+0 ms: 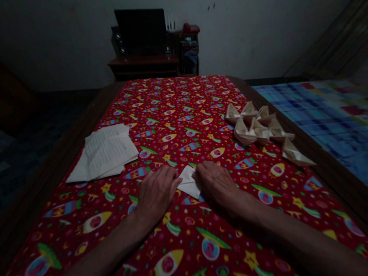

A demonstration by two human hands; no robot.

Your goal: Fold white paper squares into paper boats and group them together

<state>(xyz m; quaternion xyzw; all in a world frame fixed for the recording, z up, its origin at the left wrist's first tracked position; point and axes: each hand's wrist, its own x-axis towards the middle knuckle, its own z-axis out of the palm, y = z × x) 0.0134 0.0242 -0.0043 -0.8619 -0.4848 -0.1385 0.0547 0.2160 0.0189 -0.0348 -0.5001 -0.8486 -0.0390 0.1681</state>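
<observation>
A small folded piece of paper (pixel 187 182), whitish and roughly diamond-shaped, lies on the red cloth between my hands. My left hand (pixel 158 189) rests at its left side, fingers curled, with the thumb touching the paper's edge. On the opposite side, my right hand (pixel 215 180) has its fingers bent and closed on the right edge. Parts of the paper's sides are hidden under the fingers. To the left lies a stack of printed sheets (pixel 107 150). Several folded paper boats (pixel 259 130) stand grouped at the right.
A red patterned cloth (pixel 185 97) covers the long table, whose dark wooden edge (pixel 357 192) shows on both sides. Beyond it are a desk (pixel 143 62), a black monitor (pixel 142 30) and a red telephone (pixel 191 28). A checked bed cover (pixel 301 104) lies to the right.
</observation>
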